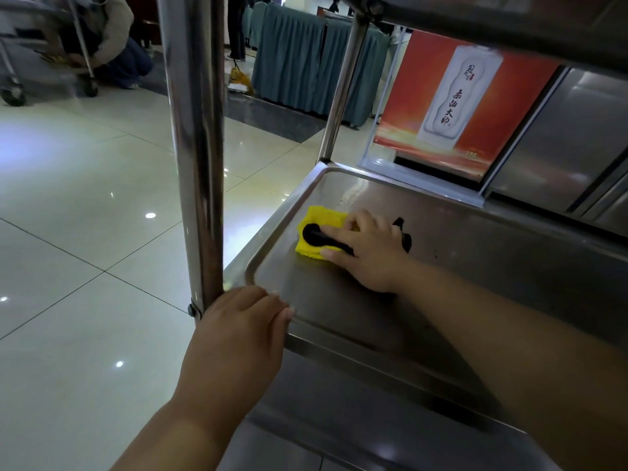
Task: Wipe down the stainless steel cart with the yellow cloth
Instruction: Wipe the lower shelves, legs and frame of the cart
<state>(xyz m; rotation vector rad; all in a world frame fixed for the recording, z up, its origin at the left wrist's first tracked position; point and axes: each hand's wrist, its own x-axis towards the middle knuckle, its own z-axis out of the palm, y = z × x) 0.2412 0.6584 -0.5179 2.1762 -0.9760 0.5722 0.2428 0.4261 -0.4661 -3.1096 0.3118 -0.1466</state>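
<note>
1. The stainless steel cart [441,266] fills the right half of the view; its lower shelf is a shallow tray with a raised rim, and two upright posts rise from its left side, one near [197,147] and one far [343,90].
2. One yellow cloth [321,220] lies folded on the shelf, near the far left corner of the tray.
3. The right hand [368,249] lies flat on the cloth, fingers [334,229] stretched out and pressing it to the steel; a dark shape shows between fingers and cloth, and I cannot tell what it is.
4. The left hand [238,331] rests on the near left corner of the shelf rim beside the near post, fingers curled over the edge.
5. One red poster [458,93] in a clear frame stands behind the cart, showing a white bottle with vertical Chinese characters; they are too small to read surely.
6. Beyond, on the glossy tiled floor [85,232], one crouching person [112,45] works by a second cart [40,76], and blue-grey skirted tables [306,62] stand behind.
</note>
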